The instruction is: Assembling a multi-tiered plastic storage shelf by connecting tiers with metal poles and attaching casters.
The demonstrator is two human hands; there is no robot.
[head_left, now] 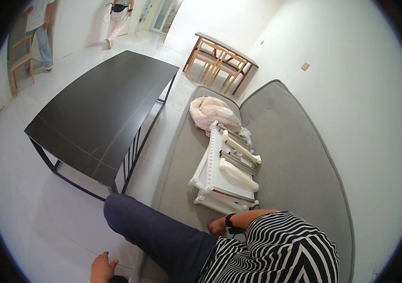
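My left hand (pixel 102 269) is low at the left, over the pale floor and beyond my bent knee. Its thumb and a finger stand apart, and nothing is in it. Close by my thigh, my right hand (pixel 217 227) rests at the grey sofa seat (pixel 175 155), with a dark band at its wrist. Its fingers bend downward and their tips are hidden. Just ahead of it lies a white frame (pixel 211 162) with round knobs at its corners. Cream plastic pieces (pixel 238 176) and grey metal tubes (pixel 239 163) lie on the white frame.
A pale pink cloth bundle (pixel 214 112) lies beyond the frame. The black low table (pixel 102 104) stands left of the sofa. Wooden chairs (pixel 229 68) and a dining table (pixel 227 47) are at the back. Two people (pixel 118 21) (pixel 41 33) stand far left.
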